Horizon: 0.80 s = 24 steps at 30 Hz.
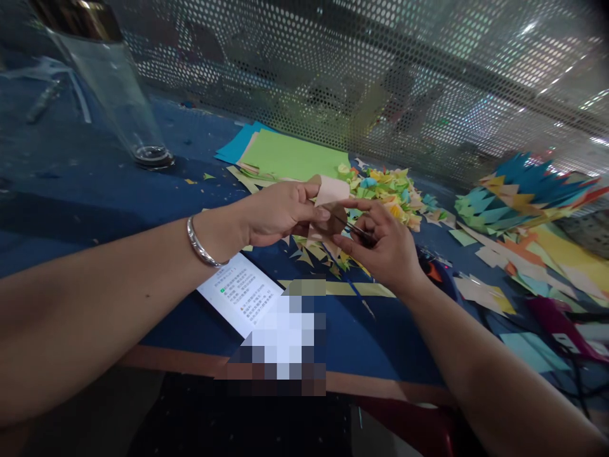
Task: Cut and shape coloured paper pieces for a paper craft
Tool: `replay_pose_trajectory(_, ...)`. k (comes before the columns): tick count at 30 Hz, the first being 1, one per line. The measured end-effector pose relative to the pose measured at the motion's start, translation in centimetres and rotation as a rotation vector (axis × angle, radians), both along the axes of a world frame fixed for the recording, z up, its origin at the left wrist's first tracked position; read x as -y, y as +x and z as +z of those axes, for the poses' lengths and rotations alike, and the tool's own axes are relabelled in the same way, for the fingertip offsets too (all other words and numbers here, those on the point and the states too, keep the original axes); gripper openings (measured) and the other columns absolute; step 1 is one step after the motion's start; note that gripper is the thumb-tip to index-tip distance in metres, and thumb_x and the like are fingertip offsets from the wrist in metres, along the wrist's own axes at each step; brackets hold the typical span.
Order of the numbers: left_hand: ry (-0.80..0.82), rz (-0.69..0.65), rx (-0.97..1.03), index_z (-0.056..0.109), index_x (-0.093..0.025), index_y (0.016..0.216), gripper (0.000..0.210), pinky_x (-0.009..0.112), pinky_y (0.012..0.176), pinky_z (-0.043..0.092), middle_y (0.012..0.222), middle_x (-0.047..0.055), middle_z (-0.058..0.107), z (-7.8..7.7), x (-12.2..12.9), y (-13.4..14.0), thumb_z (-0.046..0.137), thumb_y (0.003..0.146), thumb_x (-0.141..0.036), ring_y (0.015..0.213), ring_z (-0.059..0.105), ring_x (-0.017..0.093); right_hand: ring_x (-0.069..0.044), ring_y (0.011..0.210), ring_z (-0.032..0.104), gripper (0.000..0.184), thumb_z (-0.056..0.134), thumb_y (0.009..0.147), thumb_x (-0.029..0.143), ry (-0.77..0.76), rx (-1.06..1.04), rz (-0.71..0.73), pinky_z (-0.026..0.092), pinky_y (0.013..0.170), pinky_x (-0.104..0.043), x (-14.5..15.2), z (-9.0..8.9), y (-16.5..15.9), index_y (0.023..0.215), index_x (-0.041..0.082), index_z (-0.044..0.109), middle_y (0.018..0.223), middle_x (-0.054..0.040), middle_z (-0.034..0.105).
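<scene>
A curled piece of pale pink paper [334, 188] is pinched between the thumb and fingers of my left hand [285, 212], which wears a silver bangle [202, 244]. My right hand [380, 244] closes round small scissors [354, 230]; their thin dark blades point left at the paper, and the handles are mostly hidden by my fingers. My right index finger reaches to the paper's edge. Beneath both hands lie a slim blue pen-like stick [352, 282] and pointed paper scraps [309, 254].
A lit phone or tablet [238, 292], partly pixelated, lies near the table edge. Behind are green paper sheets [295, 154] and a heap of small folded paper pieces [390, 190]. A glass bottle [118, 101] stands left; a spiky paper ring [523, 190] and cables [578, 374] lie right.
</scene>
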<state>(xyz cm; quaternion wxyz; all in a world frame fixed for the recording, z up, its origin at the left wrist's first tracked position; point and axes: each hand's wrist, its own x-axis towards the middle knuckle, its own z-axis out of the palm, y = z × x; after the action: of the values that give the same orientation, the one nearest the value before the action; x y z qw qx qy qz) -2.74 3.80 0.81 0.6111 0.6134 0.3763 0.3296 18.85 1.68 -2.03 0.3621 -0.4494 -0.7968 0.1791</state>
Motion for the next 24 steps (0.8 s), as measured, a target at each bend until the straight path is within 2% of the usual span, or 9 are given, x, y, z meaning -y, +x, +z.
replay_pose_trajectory(3, -0.105, -0.088, 0.143, 0.069, -0.016, 0.109, 0.025, 0.022, 0.065, 0.047, 0.096, 0.007, 0.074, -0.02, -0.05, -0.06, 0.067, 0.085, -0.014, 0.077, 0.068, 0.013, -0.012, 0.054, 0.047, 0.046, 0.074, 0.084, 0.037, 0.014, 0.019, 0.009, 0.036, 0.053, -0.028, 0.00, 0.09, 0.04, 0.125, 0.024, 0.059, 0.064, 0.0065, 0.049)
replay_pose_trajectory(7, -0.174, -0.046, 0.151, 0.068, -0.015, 0.100, 0.014, 0.022, 0.066, 0.048, 0.090, 0.005, 0.074, 0.32, -0.07, 0.01, 0.063, 0.088, -0.011, 0.073, 0.067, 0.012, -0.012, 0.054, 0.045, 0.044, 0.073, 0.085, 0.036, 0.017, 0.021, 0.007, 0.035, 0.052, -0.028, 0.10, 0.13, 0.05, 0.125, 0.023, 0.058, 0.065, 0.0067, 0.048)
replay_pose_trajectory(11, -0.176, -0.016, 0.154, 0.068, -0.017, 0.097, 0.012, 0.024, 0.070, 0.050, 0.086, 0.004, 0.072, 0.57, -0.10, 0.17, 0.062, 0.089, -0.011, 0.073, 0.066, 0.012, -0.011, 0.053, 0.043, 0.045, 0.073, 0.084, 0.036, 0.031, 0.021, 0.012, 0.034, 0.051, -0.028, 0.28, 0.09, -0.02, 0.125, 0.023, 0.059, 0.066, 0.0067, 0.048)
replay_pose_trajectory(18, -0.139, -0.005, 0.146, 0.068, -0.016, 0.099, 0.022, 0.023, 0.068, 0.047, 0.084, 0.002, 0.071, 0.35, -0.12, 0.06, 0.069, 0.080, -0.006, 0.069, 0.064, 0.010, -0.012, 0.054, 0.044, 0.044, 0.074, 0.083, 0.033, 0.015, 0.001, 0.006, 0.036, 0.052, -0.028, 0.41, 0.01, -0.22, 0.124, 0.023, 0.060, 0.066, 0.0063, 0.049)
replay_pose_trajectory(24, -0.090, -0.010, 0.121, 0.064, -0.017, 0.117, 0.041, 0.025, 0.069, 0.048, 0.083, 0.002, 0.072, -0.14, -0.15, 0.09, 0.070, 0.078, -0.006, 0.070, 0.067, 0.012, -0.011, 0.053, 0.045, 0.044, 0.074, 0.083, 0.036, 0.027, 0.022, -0.010, 0.038, 0.053, -0.028, 0.43, 0.06, -0.32, 0.122, 0.023, 0.060, 0.065, 0.0064, 0.050)
